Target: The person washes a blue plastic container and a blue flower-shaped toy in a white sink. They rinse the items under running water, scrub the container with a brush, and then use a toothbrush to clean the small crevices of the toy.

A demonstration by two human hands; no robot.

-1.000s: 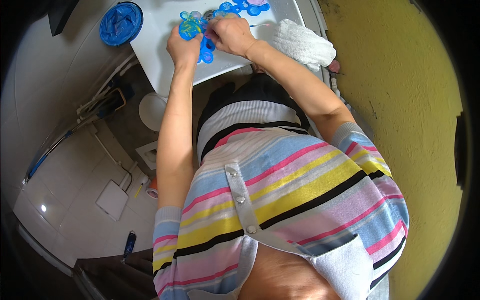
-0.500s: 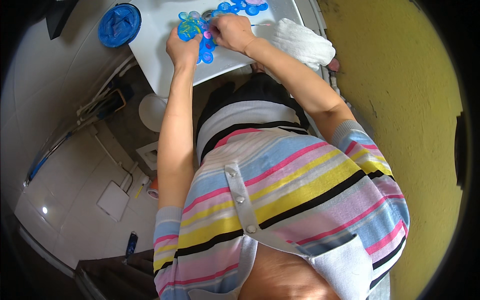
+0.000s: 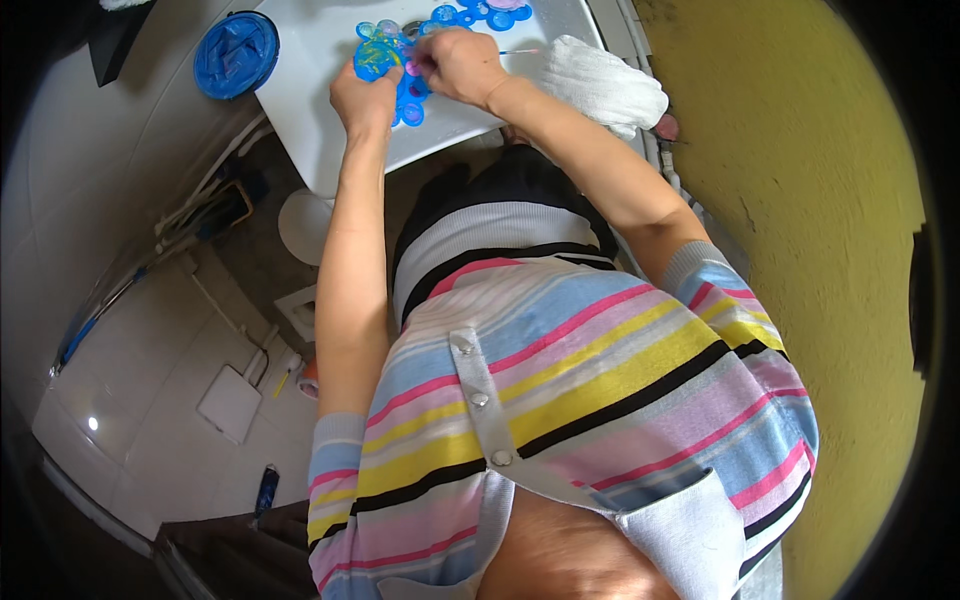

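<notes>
My left hand (image 3: pixel 362 95) grips a blue piece with several round cups (image 3: pixel 378 60), its thumb lying over the near edge. Yellow-green and pink smears mark the blue surface. From the right, my right hand (image 3: pixel 458 62) has its fingers pinched together above the same piece. Whatever those fingertips hold, if anything, is too small or hidden to make out. Both hands are over a white sink basin (image 3: pixel 310 130). Beyond them, a second blue piece with round cups (image 3: pixel 465 17) lies at the far side. A thin stick with a pinkish tip (image 3: pixel 520 51) rests right of my right hand.
A crumpled white towel (image 3: pixel 602 85) lies at the basin's right. On the far left is a round blue-lined container (image 3: pixel 236 55). Pipes run along the yellow wall (image 3: pixel 780 200) at the right. Below the basin stands a white round object (image 3: pixel 303 228).
My right fingertips have shifted slightly over the blue piece. My left hand keeps its grip, and the whole view has moved a little.
</notes>
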